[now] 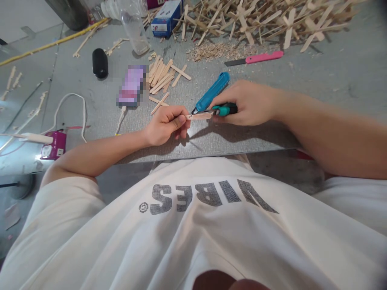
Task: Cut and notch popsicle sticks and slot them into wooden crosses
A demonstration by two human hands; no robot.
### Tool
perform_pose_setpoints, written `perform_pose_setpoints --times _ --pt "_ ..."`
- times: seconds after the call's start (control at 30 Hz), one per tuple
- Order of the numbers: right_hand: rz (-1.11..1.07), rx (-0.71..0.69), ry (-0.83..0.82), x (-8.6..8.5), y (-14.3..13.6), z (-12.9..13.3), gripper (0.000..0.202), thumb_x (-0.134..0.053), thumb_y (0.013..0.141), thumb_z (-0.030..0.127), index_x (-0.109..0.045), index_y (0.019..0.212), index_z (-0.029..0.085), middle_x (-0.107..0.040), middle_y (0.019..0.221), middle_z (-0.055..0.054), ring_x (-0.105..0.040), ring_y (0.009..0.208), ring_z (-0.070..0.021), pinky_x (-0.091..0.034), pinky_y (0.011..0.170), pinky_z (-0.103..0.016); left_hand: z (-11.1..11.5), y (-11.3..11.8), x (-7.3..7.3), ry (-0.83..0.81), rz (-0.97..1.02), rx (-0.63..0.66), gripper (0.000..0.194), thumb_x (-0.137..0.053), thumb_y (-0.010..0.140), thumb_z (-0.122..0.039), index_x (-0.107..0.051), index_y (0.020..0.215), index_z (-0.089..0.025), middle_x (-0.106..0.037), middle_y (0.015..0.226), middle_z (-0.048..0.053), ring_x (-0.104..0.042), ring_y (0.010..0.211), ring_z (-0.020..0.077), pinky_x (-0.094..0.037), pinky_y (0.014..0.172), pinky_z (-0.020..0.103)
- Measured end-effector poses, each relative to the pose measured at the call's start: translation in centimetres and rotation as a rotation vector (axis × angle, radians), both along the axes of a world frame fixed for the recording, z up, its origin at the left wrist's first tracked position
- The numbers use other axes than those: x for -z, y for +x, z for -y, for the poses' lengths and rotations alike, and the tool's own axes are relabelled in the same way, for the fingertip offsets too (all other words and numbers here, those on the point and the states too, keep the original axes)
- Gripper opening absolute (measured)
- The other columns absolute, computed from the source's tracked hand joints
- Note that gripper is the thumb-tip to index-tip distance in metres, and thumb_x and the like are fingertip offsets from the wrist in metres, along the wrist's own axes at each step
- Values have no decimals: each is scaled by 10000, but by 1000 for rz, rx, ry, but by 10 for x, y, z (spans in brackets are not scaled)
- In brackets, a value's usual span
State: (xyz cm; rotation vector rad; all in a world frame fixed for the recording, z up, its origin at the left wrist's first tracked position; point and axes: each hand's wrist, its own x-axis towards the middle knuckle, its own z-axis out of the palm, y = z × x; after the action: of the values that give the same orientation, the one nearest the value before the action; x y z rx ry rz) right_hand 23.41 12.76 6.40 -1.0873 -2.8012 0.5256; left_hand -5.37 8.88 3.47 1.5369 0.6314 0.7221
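Between the thumb and fingers of my left hand [169,125] is one end of a flat wooden stick [201,116]. My right hand [250,102] is closed round a tool with teal and black handles [224,109], whose metal part lies against the stick. A blue cutter [211,92] lies just beyond, its tip close to the stick and its body beside my right fingers. Past my left hand lies a loose pile of wooden sticks [160,74].
A phone [131,86] with a white cable, a black case [100,63] and a clear bottle [134,32] stand left of the pile. Farther back are a blue box [167,18], wood chips [211,51], a pink-handled blade [263,57] and heaped joined sticks [290,28].
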Motion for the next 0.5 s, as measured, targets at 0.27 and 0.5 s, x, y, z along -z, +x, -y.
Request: perform_pose_setpoints --times 0.27,0.5 --pt "-38 118 170 1 6 -10 134 -654 976 379 -664 900 269 -703 870 -102 -643 841 -306 -413 777 -431 7 2 2 149 -30 -177 644 -683 1016 -827 -684 882 -197 -675 538 -4 -505 389 81 -344 396 221" --pt "-110 164 134 11 11 -17 212 -681 968 508 -673 919 302 -716 873 -82 -668 916 -313 -477 830 -458 7 4 3 161 -20 -260 654 -702 996 -837 -717 904 -190 -675 541 -8 -504 391 85 -349 403 233"
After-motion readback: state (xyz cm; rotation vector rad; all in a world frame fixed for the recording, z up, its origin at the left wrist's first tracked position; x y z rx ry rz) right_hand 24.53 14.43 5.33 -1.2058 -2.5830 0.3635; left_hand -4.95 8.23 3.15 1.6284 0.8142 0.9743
